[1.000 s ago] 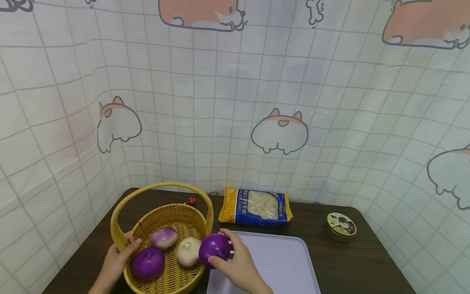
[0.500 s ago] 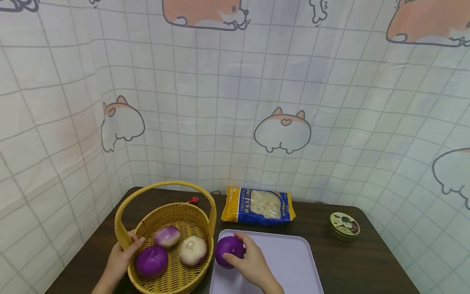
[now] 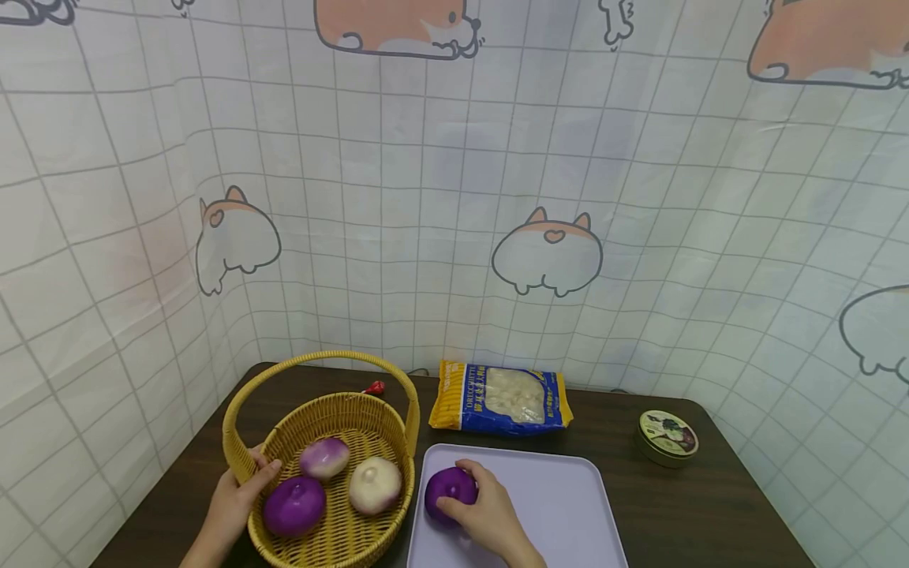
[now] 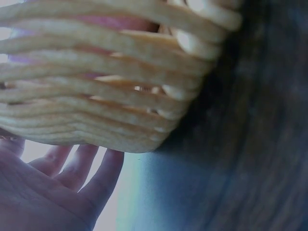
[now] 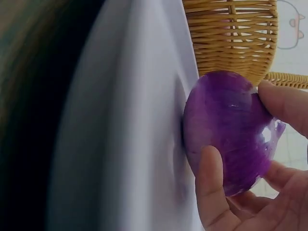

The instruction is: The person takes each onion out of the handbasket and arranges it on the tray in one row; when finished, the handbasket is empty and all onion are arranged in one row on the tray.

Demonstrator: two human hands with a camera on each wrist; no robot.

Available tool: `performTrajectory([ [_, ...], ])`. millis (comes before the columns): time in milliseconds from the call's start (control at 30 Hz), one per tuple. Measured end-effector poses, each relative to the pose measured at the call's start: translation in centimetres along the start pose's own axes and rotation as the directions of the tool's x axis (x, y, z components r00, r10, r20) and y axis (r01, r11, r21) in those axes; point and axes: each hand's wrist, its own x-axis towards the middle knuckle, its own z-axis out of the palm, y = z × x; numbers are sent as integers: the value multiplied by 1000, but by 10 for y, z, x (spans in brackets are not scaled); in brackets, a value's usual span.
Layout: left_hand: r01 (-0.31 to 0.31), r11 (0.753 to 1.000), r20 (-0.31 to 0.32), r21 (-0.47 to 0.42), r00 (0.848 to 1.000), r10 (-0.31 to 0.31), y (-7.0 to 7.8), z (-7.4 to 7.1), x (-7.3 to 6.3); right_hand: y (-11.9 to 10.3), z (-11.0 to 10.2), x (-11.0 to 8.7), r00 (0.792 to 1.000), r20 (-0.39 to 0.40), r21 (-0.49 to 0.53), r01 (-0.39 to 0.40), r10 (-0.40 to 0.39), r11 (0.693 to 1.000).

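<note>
My right hand [image 3: 490,509] grips a purple onion [image 3: 440,493], thumb on the near side and fingers on the far side, at the left part of the pale lilac tray [image 3: 547,497]. In the right wrist view the onion [image 5: 231,130] is low against the tray's surface. At left, my left hand [image 3: 230,497] holds the rim of a yellow wicker basket [image 3: 341,544] beside the base of its handle. Inside the basket lie another purple onion [image 3: 294,506], a purple-and-white one [image 3: 324,457] and a whitish one [image 3: 375,485]. Fingers [image 4: 103,180] touch the basket's outside in the left wrist view.
A blue and yellow bag of orecchiette pasta [image 3: 500,398] lies behind the tray. A round tin [image 3: 667,438] stands at the right of the dark table [image 3: 710,513]. Behind the basket is a small red object [image 3: 374,387]. A patterned curtain [image 3: 454,197] hangs at the back.
My right hand has carried the purple onion from the basket's right edge rightward and down to the tray. My left hand has stayed on the basket.
</note>
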Motion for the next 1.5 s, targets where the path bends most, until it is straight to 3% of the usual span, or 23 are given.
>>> performTrajectory([
  [267, 10, 998, -20, 68, 1000, -9, -3, -1, 0, 6, 5, 1, 999, -38, -9, -8, 8, 1000],
  [533, -2, 998, -25, 57, 1000, 3, -3, 0, -1, 6, 10, 1, 998, -61, -17, 28, -29, 999],
  [867, -44, 998, -50, 49, 998, 46, -2, 3, 1, 9, 16, 1, 997, -71, -49, -20, 17, 999],
  [1500, -8, 998, -25, 61, 1000, 10, -2, 0, 0, 12, 18, 3, 1000, -3, 14, -9, 9, 1000],
])
